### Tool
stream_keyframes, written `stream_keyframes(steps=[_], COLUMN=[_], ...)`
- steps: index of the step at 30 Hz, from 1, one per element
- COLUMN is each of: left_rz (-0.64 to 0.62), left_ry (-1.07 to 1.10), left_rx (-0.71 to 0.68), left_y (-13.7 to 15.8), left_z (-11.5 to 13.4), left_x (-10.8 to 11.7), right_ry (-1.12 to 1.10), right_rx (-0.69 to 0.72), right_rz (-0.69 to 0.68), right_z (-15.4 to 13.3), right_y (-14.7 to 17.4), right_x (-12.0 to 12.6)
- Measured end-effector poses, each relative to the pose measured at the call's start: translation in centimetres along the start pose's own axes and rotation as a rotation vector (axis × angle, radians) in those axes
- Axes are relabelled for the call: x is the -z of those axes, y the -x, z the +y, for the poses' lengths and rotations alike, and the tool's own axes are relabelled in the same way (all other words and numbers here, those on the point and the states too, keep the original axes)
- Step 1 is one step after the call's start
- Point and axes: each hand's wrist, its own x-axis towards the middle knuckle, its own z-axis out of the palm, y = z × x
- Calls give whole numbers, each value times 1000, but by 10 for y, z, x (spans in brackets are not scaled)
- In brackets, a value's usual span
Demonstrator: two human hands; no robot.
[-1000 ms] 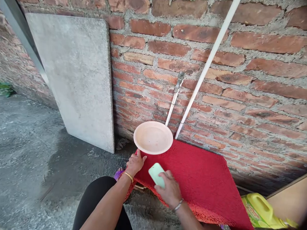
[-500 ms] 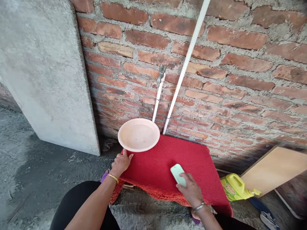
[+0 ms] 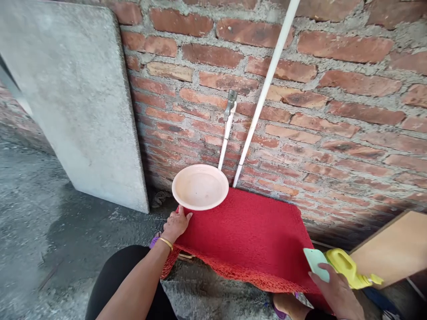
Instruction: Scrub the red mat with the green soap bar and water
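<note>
Clamping thumb and fingers on the mint-green block (image 3: pixel 313 258), your right hand (image 3: pixel 338 291) is holding it at the right end of the red cloth (image 3: pixel 247 240). Your left hand (image 3: pixel 176 224) is resting at its left end, thumb and index finger apart, near the pale basin (image 3: pixel 200 189).

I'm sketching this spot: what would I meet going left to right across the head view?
Grey rectangular slab, pale pink round basin, long white pipe, mint-green rounded rectangular object, yellow plastic jug, flat tan board.
</note>
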Motion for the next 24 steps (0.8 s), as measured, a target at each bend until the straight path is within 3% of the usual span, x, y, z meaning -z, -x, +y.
stream_keyframes(steps=[3,8,11,13,15,18,24], left_rz=[-8,-66,-71,-75,-89,-114,-130], left_ry=[33,209,266,294,309,303,263], left_rx=[0,-12,-46,-72,-94,-94,-44], left_y=[0,-11,-20,-24,-26,-25,-17], left_z=[1,-8,-18,-23,-26,-25,-18], left_x=[2,3,3,3,3,2,6], right_ry=[-23,36,94,131,165,208,223], right_rx=[183,574,762,856,928,976,848], right_rz=[-145,-409,-490,-518,-537,-559,-512], right_z=[-83,-230,-295,-324,-341,-342,-280], right_y=[30,106,151,175,191,198,170], right_x=[-31,-85,-112,-126,-137,-144,-119])
